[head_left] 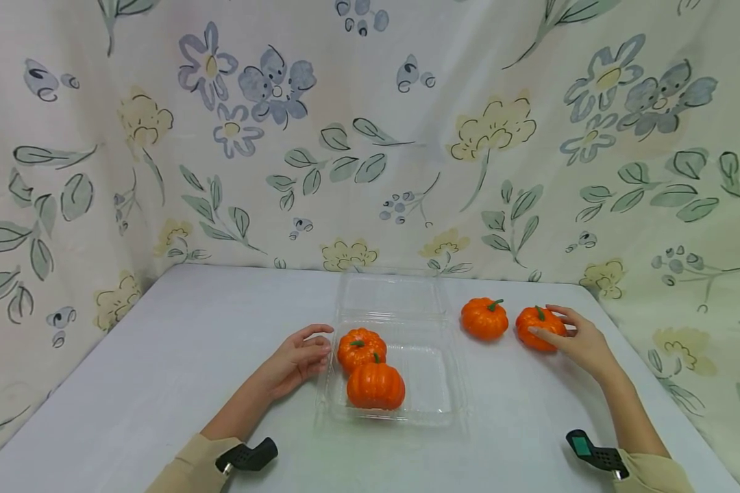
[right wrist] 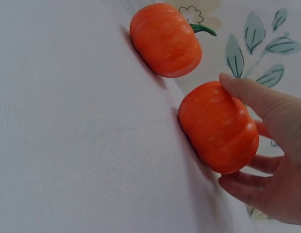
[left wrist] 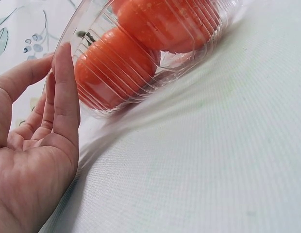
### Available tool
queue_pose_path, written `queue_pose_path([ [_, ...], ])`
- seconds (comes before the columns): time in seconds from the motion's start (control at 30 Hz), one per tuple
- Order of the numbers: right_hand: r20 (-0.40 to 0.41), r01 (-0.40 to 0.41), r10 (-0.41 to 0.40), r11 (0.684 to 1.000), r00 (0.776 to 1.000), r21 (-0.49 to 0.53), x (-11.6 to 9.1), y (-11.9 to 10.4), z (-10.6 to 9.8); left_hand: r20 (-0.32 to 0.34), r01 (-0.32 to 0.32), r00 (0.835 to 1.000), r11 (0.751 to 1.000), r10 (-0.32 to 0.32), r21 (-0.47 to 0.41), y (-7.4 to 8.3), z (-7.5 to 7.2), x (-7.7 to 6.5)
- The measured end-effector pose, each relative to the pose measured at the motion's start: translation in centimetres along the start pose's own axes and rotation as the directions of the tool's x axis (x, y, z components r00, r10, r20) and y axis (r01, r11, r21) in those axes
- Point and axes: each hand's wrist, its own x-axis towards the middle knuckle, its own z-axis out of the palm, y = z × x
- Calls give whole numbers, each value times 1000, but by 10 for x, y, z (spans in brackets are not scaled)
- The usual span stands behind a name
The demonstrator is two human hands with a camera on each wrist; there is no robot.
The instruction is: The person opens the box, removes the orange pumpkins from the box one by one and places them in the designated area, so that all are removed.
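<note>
At the right of the table, my right hand (head_left: 582, 342) curls its thumb and fingers round an orange toy pumpkin (right wrist: 218, 127), which sits on the cloth. Just left of it stands another pumpkin (head_left: 484, 319), untouched. A clear plastic clamshell box (head_left: 428, 383) lies with its lid folded back. Two more pumpkins fill its left side, a rear one (head_left: 356, 346) and a front one (head_left: 376, 387). Beside the box's left wall is my left hand (head_left: 296, 359). Its fingers (left wrist: 65, 104) are fairly straight and touch the rim.
A white cloth covers the table (head_left: 160, 370). Behind it hangs a floral curtain (head_left: 370, 137), which also drapes down both sides. The box's transparent lid (head_left: 391, 294) reaches toward the table's back edge.
</note>
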Motion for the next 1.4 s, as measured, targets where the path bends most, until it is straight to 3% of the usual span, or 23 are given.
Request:
queue_pose_path([
  [0.73,-18,47,-48,999,999,-10,-5,-9,-11,-4,3,1000,1000,-3,12,0,-1,1],
  [1.4,-156,113,-109,993,982,16,-14,-44,-20,-3,4,1000,1000,-4,-7,-1,-1,1],
])
